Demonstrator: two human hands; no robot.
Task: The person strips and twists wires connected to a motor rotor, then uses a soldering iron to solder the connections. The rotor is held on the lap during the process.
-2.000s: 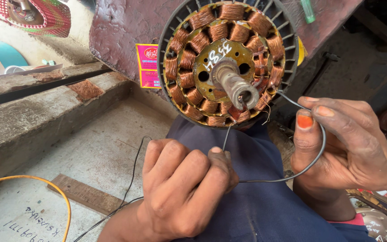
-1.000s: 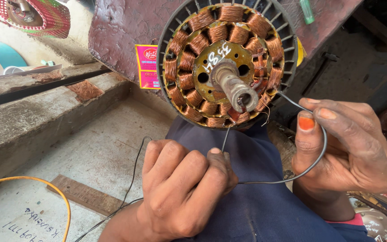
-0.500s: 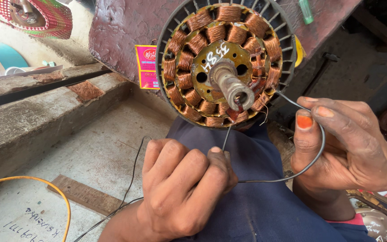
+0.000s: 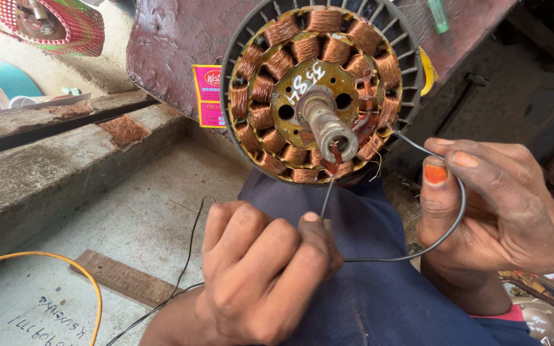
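Note:
A round fan-motor stator [image 4: 318,90] with copper coils in a ring and a steel shaft at its centre rests on my knee in dark blue cloth [image 4: 379,282]. My left hand [image 4: 261,272] is closed below it and pinches a thin grey wire [image 4: 326,200] that runs up to the coils. My right hand [image 4: 495,205], with an orange thumbnail, holds a looping grey wire [image 4: 447,227] that curves from the stator's right side round to my left hand.
A rusty metal panel [image 4: 168,45] with a pink sticker stands behind the stator. A concrete step [image 4: 52,166] runs on the left. On the concrete floor lie an orange cable [image 4: 91,282], a thin black wire [image 4: 190,243] and a wood strip [image 4: 123,277]. Clutter sits at the far right.
The stator has shifted very slightly. Both hands keep their grip on the wires in nearly the same place.

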